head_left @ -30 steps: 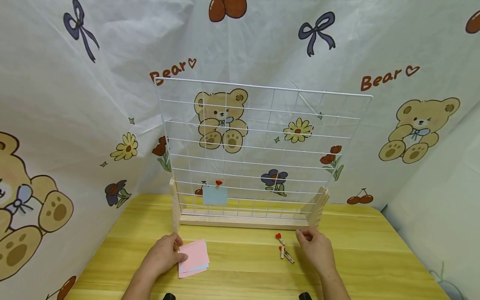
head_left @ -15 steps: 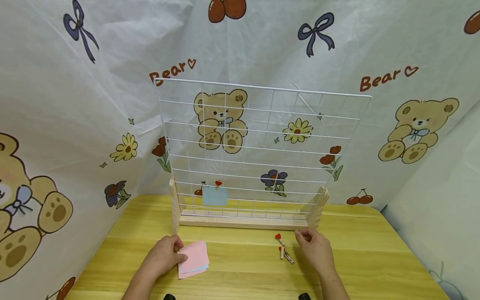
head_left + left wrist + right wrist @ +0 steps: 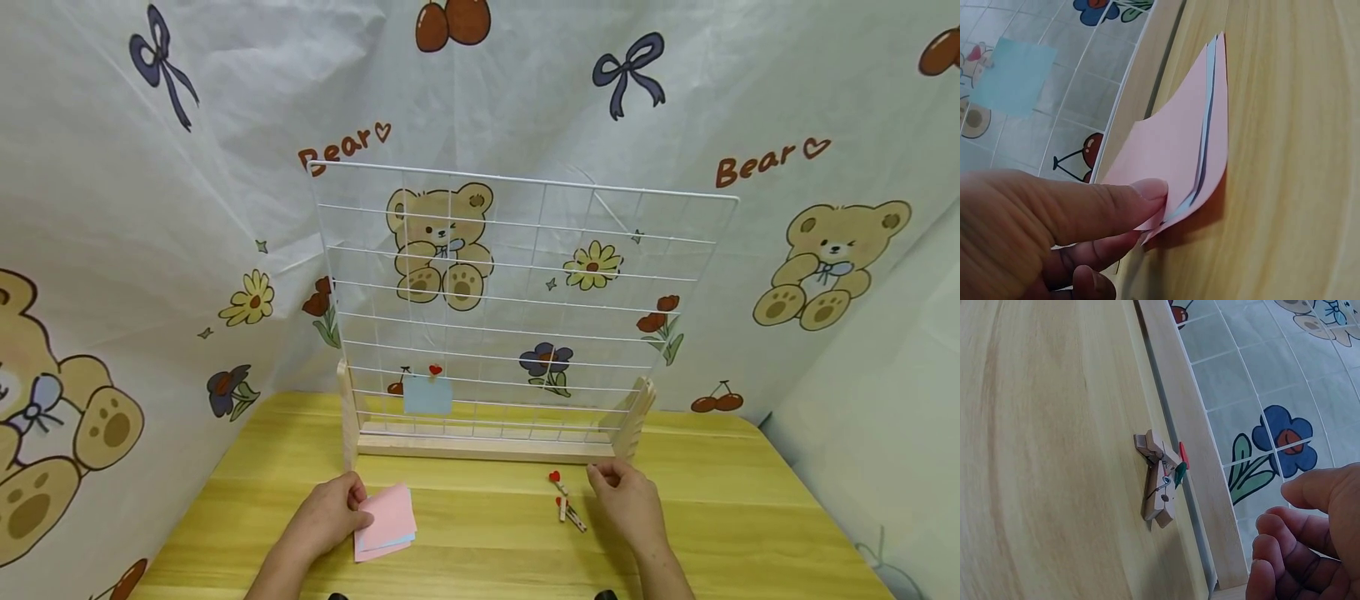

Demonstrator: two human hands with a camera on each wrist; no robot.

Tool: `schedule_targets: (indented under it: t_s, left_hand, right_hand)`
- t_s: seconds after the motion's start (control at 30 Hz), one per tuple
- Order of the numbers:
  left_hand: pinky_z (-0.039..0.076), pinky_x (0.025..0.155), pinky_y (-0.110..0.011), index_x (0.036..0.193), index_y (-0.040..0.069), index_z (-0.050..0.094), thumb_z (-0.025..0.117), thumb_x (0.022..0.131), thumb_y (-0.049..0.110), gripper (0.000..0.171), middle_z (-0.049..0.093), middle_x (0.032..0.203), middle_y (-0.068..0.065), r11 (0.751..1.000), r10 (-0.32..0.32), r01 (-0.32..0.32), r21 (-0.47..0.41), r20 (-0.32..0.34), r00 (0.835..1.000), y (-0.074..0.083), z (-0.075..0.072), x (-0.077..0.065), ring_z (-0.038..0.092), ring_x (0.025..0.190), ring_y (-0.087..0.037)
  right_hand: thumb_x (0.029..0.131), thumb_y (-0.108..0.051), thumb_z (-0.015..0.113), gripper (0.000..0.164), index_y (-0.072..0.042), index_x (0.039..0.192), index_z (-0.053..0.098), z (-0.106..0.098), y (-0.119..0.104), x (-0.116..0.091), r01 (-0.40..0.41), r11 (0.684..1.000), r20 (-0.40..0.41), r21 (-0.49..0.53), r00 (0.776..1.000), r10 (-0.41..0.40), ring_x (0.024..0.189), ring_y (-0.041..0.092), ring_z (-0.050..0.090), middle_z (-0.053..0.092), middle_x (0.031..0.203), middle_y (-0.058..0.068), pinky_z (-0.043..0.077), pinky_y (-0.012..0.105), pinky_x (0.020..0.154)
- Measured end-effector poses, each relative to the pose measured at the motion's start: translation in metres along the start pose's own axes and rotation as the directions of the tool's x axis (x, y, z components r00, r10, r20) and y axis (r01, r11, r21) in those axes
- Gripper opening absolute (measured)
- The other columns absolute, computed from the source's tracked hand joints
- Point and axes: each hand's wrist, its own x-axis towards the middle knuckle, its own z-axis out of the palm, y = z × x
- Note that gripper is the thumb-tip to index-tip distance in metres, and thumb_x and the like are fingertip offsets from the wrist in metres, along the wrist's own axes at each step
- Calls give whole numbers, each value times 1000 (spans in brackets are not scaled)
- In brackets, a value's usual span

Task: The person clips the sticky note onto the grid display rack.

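Wood-grain yellow surface (image 3: 465, 554) is spreading under everything, and both hands of a person are staying at its near side. On the near left, the left hand (image 3: 330, 510) is pinching a small stack of paper notes (image 3: 391, 512) by its left edge; its thumb is pressing on the top sheet, and the sheets are curving. I am counting at least three in this stack: two pink ones, with blue showing between them.

To the right of the notes, and well apart from them, some wooden clips (image 3: 1159, 503) are lying in a loose pile. They are overlapping, so I cannot tell the number surely; it is looking like three. The right hand (image 3: 627, 502) is being the nearer hand: the clips are lying just to the left of its fingers, not touching, and the nearest clip's long axis is slanting from far left to near right. The right fingers are curling loosely and are holding nothing.

Farther, one wooden base (image 3: 480, 452) with two end posts (image 3: 349, 417) is carrying one white wire grid (image 3: 525, 180). One blue note (image 3: 427, 395) is hanging low on its left part, and one red-heart clip (image 3: 435, 370) is fastening its top edge. Farthest, a pale cloth (image 3: 510, 108) with printed bears, flowers and bows is covering the back.
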Motion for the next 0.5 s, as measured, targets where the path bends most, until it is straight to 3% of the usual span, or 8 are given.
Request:
schedule_targets:
  t_s: [0.3,0.5]
  left_hand:
    - [39,66,-30,92,10,63,83,81,7,23,54,77,0,1000,3,-3,4,10,1000,-1,1,1,49,72,-16]
    - [43,69,-31,92,11,66,76,87,4,13,57,79,1,999,25,-25,34,10,1000,0,-2,2,51,76,-16]
  right_hand:
    - [98,-27,68,22,-6,95,74,0,1,0,7,1000,-3,-5,1000,-7,68,13,55,69,79,1,42,28,59]
    - [98,-26,68,20,-6,95,74,1,0,-1,9,1000,-5,-7,1000,-9,68,13,55,69,79,1,43,28,59]
